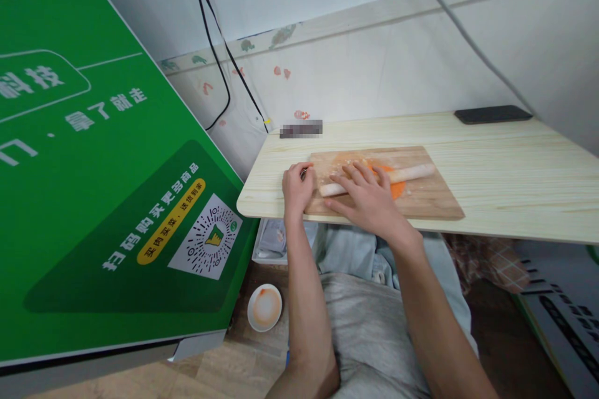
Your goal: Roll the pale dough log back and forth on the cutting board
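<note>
A wooden board [421, 199] lies on a pale wooden table [505, 181]. On it is flattened orange dough [397, 187] with a floured rolling pin [407, 173] across it. My right hand [365, 196] lies flat, fingers spread, on the left part of the pin. At the board's left edge my left hand [296, 187] rests with its fingers curled against the board.
A black phone [492, 114] lies at the table's far right corner. A large green printed panel [93, 187] stands close on the left. On the floor below are a small orange-stained white dish [264, 307] and a white container [269, 243]. Black cables hang on the wall.
</note>
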The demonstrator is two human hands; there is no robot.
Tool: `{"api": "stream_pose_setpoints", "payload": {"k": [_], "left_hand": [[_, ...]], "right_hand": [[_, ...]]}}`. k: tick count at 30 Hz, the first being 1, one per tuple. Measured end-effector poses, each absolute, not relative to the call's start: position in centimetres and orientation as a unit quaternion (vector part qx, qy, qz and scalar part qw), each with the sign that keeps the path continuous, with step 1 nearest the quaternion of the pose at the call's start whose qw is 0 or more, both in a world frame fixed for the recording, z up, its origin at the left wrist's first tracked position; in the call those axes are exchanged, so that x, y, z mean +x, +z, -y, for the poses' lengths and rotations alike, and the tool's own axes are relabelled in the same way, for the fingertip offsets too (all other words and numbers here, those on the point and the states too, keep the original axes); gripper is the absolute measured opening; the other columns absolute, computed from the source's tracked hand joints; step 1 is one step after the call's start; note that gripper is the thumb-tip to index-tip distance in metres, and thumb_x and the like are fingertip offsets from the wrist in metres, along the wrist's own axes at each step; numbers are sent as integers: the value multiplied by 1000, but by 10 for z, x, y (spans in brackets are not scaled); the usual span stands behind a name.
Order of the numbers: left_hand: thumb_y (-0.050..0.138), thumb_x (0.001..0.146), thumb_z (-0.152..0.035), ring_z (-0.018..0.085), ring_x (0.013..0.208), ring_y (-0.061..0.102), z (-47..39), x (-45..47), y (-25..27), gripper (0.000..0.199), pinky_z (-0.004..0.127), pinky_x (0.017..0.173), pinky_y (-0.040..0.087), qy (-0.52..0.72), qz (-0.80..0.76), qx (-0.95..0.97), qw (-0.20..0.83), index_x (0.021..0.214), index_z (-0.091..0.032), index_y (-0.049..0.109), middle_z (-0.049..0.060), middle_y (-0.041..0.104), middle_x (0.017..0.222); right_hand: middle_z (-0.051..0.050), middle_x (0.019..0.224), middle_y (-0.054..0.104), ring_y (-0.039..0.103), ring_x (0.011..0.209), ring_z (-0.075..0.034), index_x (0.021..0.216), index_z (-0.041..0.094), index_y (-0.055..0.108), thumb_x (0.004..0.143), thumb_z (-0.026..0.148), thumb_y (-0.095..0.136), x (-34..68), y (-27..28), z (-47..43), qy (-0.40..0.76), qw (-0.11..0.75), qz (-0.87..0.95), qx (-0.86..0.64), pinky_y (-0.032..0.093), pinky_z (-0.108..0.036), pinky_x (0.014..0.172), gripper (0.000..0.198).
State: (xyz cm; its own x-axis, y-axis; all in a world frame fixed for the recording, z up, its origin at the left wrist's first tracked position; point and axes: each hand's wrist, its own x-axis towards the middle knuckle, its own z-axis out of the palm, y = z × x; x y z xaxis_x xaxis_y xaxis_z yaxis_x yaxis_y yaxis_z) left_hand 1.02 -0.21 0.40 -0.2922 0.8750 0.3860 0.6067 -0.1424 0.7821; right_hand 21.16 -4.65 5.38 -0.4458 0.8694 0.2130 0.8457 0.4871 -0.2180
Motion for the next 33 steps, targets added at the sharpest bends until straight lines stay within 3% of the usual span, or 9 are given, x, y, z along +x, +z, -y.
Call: {"api": "stream_pose_setpoints", "payload": {"k": [33], "left_hand": [[62, 103, -15, 26, 110, 76, 3, 11, 6, 20, 40, 107, 58, 479, -647, 576, 142, 107, -21, 81, 9, 83, 116]], "right_hand": [[-17, 172, 52, 34, 166, -41, 153, 26, 69, 111, 58, 61, 212, 48, 38, 45, 160, 859, -485, 19, -67, 134, 54]]}}
